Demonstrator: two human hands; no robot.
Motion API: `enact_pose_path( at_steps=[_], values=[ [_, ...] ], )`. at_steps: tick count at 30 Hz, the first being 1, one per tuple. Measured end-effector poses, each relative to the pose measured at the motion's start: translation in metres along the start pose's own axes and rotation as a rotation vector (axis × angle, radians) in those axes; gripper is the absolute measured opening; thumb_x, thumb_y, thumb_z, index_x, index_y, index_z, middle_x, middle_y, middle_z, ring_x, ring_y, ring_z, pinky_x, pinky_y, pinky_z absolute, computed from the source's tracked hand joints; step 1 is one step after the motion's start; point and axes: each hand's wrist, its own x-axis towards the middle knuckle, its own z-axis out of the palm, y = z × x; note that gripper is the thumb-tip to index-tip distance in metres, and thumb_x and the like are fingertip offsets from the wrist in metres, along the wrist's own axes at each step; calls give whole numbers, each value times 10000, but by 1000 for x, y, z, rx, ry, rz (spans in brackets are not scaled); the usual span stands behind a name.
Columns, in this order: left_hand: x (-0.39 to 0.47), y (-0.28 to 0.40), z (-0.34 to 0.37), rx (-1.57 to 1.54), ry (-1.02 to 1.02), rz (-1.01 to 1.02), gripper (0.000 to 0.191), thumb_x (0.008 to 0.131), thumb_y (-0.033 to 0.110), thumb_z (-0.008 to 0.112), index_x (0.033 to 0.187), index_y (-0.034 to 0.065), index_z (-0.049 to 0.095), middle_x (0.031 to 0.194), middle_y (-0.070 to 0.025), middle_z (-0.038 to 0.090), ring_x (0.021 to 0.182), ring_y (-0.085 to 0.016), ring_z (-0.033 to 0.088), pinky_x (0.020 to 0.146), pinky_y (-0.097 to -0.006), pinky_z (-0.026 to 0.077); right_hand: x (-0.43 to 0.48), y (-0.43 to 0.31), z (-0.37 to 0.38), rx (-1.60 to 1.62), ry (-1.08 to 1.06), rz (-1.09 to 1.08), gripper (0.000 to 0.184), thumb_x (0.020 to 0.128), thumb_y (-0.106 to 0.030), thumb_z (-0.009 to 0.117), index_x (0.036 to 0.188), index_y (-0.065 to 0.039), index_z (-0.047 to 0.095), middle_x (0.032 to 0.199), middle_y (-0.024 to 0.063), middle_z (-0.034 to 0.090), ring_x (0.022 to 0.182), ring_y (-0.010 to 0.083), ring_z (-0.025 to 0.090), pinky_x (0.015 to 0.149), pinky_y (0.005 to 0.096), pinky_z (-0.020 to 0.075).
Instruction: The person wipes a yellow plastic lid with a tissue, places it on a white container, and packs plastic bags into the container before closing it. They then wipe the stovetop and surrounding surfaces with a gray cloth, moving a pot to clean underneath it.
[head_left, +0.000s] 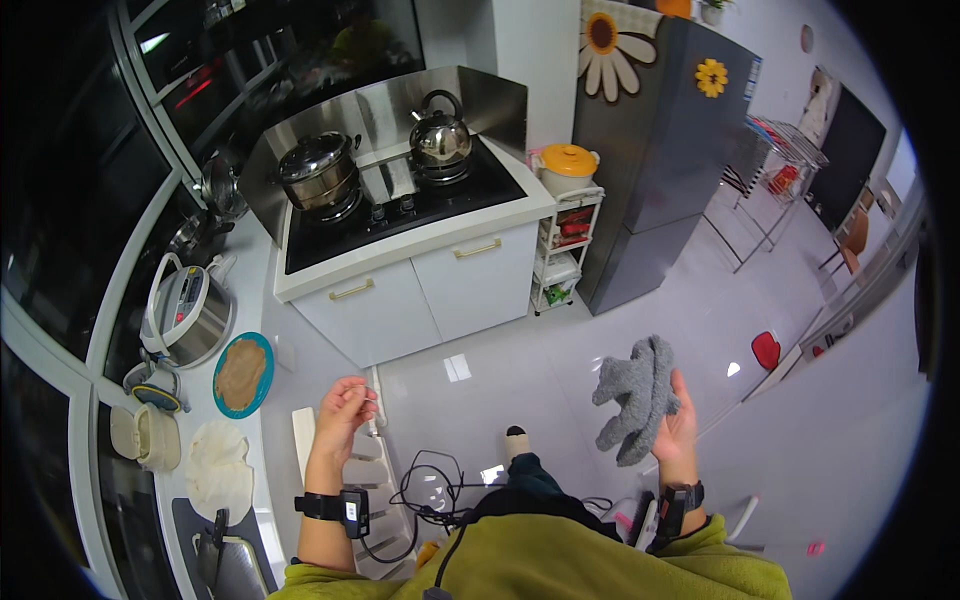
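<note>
A pair of grey fuzzy knit gloves (637, 401) is held in my right hand (679, 427), their fingers spread to the left above the tiled floor. The gloves cover most of my right fingers. My left hand (349, 412) is raised beside the left counter, its fingers loosely curled and slightly apart, with nothing visible in it. Beyond it on the counter, a brown flat round (241, 373) lies on a teal plate (268, 375). Nearer me are a pale thin round sheet (217, 465) and a knife (210, 551) over a cutting board (244, 566).
A steel pot (319, 172) and a kettle (441, 139) stand on the gas stove (487, 180). A rice cooker (191, 315) is on the left counter. Black cables (427, 495) hang near my legs. A grey refrigerator (652, 150) stands ahead right, beside a narrow cart (574, 247).
</note>
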Motion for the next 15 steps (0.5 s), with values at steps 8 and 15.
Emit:
enact_pose_path(
  at_steps=[8,15],
  values=[
    [119,30,-9,-228,290,89,184,937,149,573,1112,96,561,911,-49,625,740,-115,594,636,-245,486,247,-18,40,-238,-20,188,460,988,-377,430,1279,-29,502,1222,138,590,1101,290,564,953,433,439],
    [186,10,-40,-154,505,-44,170,935,122,570,1102,95,563,903,-52,626,725,-111,587,624,-238,462,438,-10,63,-691,45,260,334,977,-246,495,1235,-36,526,1154,86,624,1026,202,608,905,360,487]
  ],
)
